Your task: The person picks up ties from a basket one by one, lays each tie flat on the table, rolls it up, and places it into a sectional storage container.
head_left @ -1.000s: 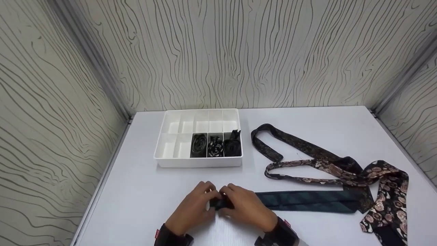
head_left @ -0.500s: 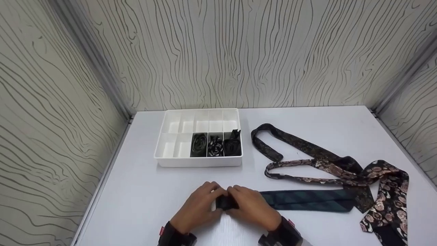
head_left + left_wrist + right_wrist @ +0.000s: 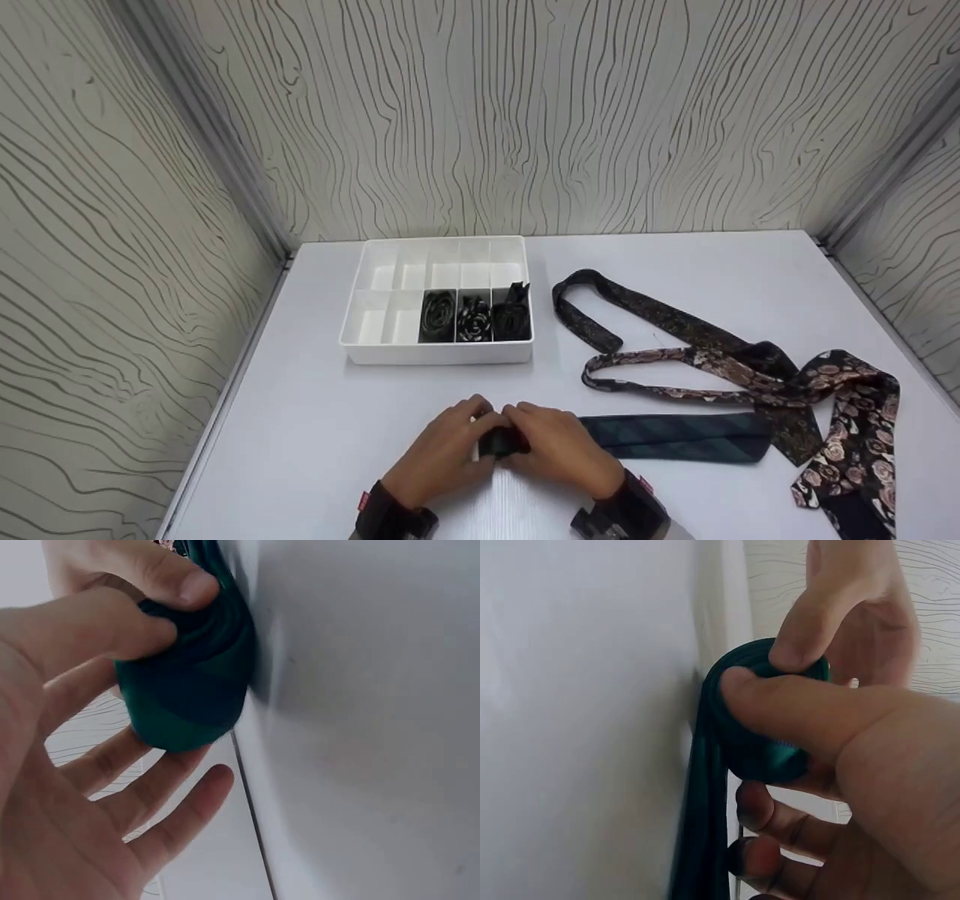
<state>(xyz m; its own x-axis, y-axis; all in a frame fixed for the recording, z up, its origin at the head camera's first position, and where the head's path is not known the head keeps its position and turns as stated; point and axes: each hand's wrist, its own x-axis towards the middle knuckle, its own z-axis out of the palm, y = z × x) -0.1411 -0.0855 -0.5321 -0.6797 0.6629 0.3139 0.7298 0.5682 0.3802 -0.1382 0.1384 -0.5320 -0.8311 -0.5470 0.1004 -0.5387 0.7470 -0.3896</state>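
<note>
White tray (image 3: 435, 355): three rolled ties (image 3: 474, 321) in the near row's right-hand compartments. Green tie (image 3: 675, 437): rolled end gripped between my left hand (image 3: 448, 448) and right hand (image 3: 564, 451), flat tail along the table (image 3: 300, 427) rightward.

A white table (image 3: 300, 405) stands before a pale back wall (image 3: 480, 120) patterned like wood grain, between a matching left wall (image 3: 105, 285) and right wall (image 3: 926, 247), with grey strips (image 3: 204, 126) where the walls meet.

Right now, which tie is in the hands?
The green tie, partly coiled; the floral tie and brown tie lie loose, and three rolls sit in the box.
</note>
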